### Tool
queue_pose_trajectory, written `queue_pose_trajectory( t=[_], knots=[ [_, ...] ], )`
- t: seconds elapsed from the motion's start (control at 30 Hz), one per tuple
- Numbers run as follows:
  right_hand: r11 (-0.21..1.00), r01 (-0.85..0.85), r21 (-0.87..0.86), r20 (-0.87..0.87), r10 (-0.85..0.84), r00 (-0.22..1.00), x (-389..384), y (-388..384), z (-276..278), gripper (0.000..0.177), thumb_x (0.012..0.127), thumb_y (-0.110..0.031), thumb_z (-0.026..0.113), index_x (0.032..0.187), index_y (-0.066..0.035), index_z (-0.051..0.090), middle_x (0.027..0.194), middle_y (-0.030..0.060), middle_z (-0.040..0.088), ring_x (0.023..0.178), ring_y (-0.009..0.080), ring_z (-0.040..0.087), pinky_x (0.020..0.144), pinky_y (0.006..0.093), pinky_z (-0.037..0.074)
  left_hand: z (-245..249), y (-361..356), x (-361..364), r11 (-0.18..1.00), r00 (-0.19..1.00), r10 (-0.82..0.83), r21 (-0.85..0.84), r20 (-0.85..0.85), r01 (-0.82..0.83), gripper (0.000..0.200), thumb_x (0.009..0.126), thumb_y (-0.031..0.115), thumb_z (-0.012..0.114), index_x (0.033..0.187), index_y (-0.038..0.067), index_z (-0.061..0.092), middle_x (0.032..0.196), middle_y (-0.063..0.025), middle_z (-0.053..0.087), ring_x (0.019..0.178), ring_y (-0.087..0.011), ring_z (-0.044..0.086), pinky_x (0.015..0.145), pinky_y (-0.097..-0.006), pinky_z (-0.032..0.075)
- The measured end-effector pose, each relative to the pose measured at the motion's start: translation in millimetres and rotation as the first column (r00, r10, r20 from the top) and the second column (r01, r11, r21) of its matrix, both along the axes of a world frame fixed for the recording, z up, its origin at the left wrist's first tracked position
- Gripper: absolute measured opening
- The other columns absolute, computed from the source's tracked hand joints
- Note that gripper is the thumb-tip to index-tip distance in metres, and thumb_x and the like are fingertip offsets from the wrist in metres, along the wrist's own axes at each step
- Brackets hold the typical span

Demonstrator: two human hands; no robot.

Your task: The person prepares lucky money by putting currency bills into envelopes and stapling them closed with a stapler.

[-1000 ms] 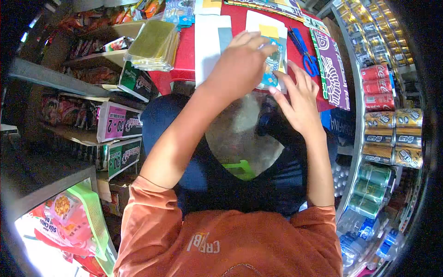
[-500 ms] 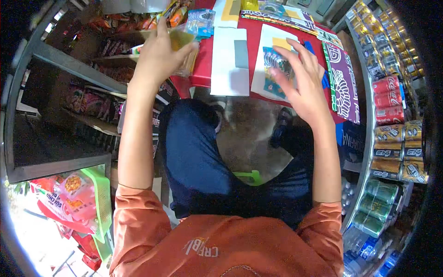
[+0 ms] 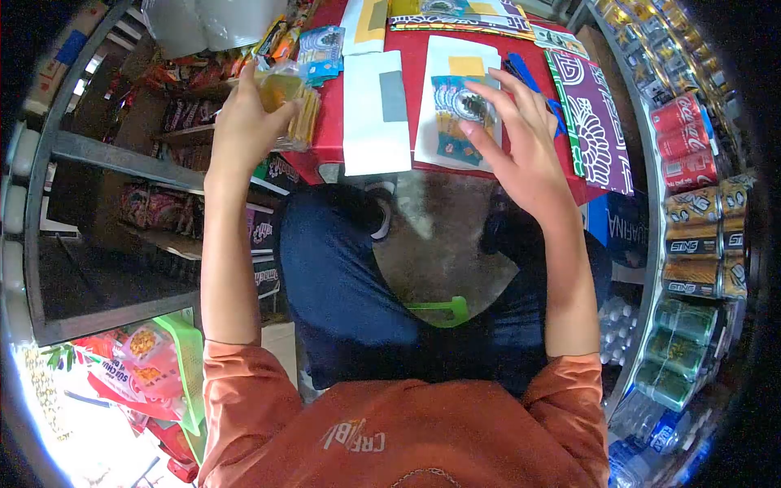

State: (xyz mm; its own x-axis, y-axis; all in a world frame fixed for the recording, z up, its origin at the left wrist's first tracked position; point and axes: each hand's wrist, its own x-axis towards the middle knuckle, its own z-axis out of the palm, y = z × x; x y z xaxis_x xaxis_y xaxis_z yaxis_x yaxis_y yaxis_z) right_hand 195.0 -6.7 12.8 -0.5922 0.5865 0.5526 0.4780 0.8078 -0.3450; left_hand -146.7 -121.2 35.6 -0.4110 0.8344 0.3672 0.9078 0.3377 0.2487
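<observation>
My left hand [image 3: 248, 130] is at the table's left edge, thumb and forefinger spread beside a clear plastic pack [image 3: 303, 118] of yellowish pieces. Part of that pack is hidden behind the hand. Over the right side of a blue printed packet [image 3: 455, 122] is my right hand [image 3: 525, 142], fingers apart and the thumb tip right at the packet. The packet lies on a white sheet [image 3: 435, 57] with a yellow patch. Between the hands lies another white sheet [image 3: 366, 122] bearing a grey patch. More blue packets [image 3: 321, 49] lie beyond my left hand.
The red table [image 3: 325, 130] stands in front of my knees. A purple patterned sheet [image 3: 598, 122] and blue pens or strips [image 3: 521, 69] lie at its right. Shelves with snack packets [image 3: 159, 211] flank the left; stacked drink cans [image 3: 691, 211] line the right.
The view has shifted slightly, moving the table contents left in the picture. My right hand has moved a little right relative to the blue packet, uncovering more of it.
</observation>
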Motion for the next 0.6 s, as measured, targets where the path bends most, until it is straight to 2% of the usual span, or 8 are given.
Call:
queue_pose_trajectory(
  t=[0.17,0.3,0.37,0.4,0.43,0.5,0.53,0.6],
  knots=[
    [1.0,0.008,0.016,-0.001,-0.008,1.0,0.0,-1.6,1.0,0.046,0.093,-0.038,0.067,0.131,-0.012,0.061,0.14,0.0181,0.051,0.132,0.0364,0.045,0.108,0.0471,0.031,8.2,-1.7,8.1,0.991,0.998,-0.034,0.127,-0.044,0.039,0.081,0.081,0.034,0.08,0.146,0.002,0.045,0.13,-0.0245,0.063,0.12,-0.0375,0.062,0.101,-0.0423,0.049],
    [1.0,0.011,0.003,-0.026,-0.01,1.0,2.5,2.2,3.5,0.046,0.093,-0.036,0.068,0.131,-0.011,0.061,0.14,0.0165,0.052,0.132,0.0347,0.046,0.108,0.0462,0.031,23.0,1.6,33.4,0.933,0.965,-0.215,0.263,-0.149,0.248,0.076,0.078,0.024,0.081,0.141,-0.001,0.048,0.127,-0.0256,0.061,0.117,-0.0411,0.061,0.099,-0.0448,0.049],
    [0.999,-0.017,-0.028,-0.075,0.015,0.997,4.2,4.7,8.6,0.042,0.093,-0.034,0.068,0.129,-0.011,0.062,0.138,0.0151,0.054,0.13,0.0332,0.048,0.107,0.0448,0.033,26.4,9.6,51.8,0.874,0.931,-0.311,0.328,-0.19,0.359,0.075,0.077,0.021,0.082,0.141,-0.001,0.048,0.126,-0.0244,0.062,0.116,-0.0399,0.061,0.099,-0.044,0.049],
    [0.999,-0.027,-0.042,-0.099,0.022,0.995,5.4,6.6,10.0,0.041,0.094,-0.032,0.068,0.128,-0.01,0.063,0.136,0.0144,0.056,0.129,0.0324,0.049,0.107,0.0442,0.033,27.7,13.5,63.3,0.871,0.929,-0.358,0.326,-0.091,0.367,0.078,0.076,0.016,0.084,0.145,0.002,0.048,0.134,-0.0197,0.062,0.125,-0.0318,0.06,0.105,-0.0409,0.047],
    [0.997,-0.058,-0.047,-0.153,0.05,0.987,6.8,10.0,9.9,0.039,0.093,-0.03,0.069,0.126,-0.01,0.064,0.133,0.0142,0.058,0.127,0.0322,0.052,0.106,0.0431,0.035,25.3,19.0,73.2,0.826,0.899,-0.43,0.364,-0.083,0.43,0.079,0.076,0.016,0.084,0.146,0.003,0.048,0.135,-0.0191,0.06,0.125,-0.0307,0.059,0.105,-0.0411,0.046],
    [0.993,-0.11,-0.049,-0.254,0.094,0.963,10.9,17.4,10.8,0.035,0.093,-0.027,0.069,0.122,-0.008,0.065,0.128,0.0136,0.062,0.122,0.032,0.056,0.103,0.0408,0.04,19.0,30.7,96.4,0.781,0.854,-0.517,0.375,-0.063,0.5,0.08,0.076,0.016,0.084,0.146,0.004,0.048,0.133,-0.0188,0.06,0.123,-0.0307,0.059,0.105,-0.0412,0.046],
    [0.989,-0.136,-0.059,-0.335,0.109,0.936,11.9,18.5,15.5,0.028,0.093,-0.022,0.069,0.116,-0.006,0.067,0.117,0.0114,0.067,0.112,0.0275,0.062,0.097,0.0363,0.045,11.1,39.7,105.8,0.742,0.816,-0.577,0.399,-0.03,0.539,0.081,0.074,0.014,0.084,0.145,0.003,0.048,0.132,-0.0177,0.06,0.121,-0.0318,0.059,0.105,-0.0412,0.045],
    [0.965,-0.132,-0.225,-0.386,0.036,0.922,21.0,22.5,22.5,0.025,0.094,-0.02,0.069,0.115,-0.005,0.067,0.112,0.0092,0.069,0.108,0.0233,0.064,0.095,0.0336,0.047,-3.5,57.4,125.0,0.707,0.794,-0.605,0.417,-0.061,0.571,0.08,0.071,0.011,0.084,0.144,0.004,0.05,0.13,-0.0176,0.059,0.122,-0.0349,0.057,0.104,-0.0416,0.045]
  ],
)
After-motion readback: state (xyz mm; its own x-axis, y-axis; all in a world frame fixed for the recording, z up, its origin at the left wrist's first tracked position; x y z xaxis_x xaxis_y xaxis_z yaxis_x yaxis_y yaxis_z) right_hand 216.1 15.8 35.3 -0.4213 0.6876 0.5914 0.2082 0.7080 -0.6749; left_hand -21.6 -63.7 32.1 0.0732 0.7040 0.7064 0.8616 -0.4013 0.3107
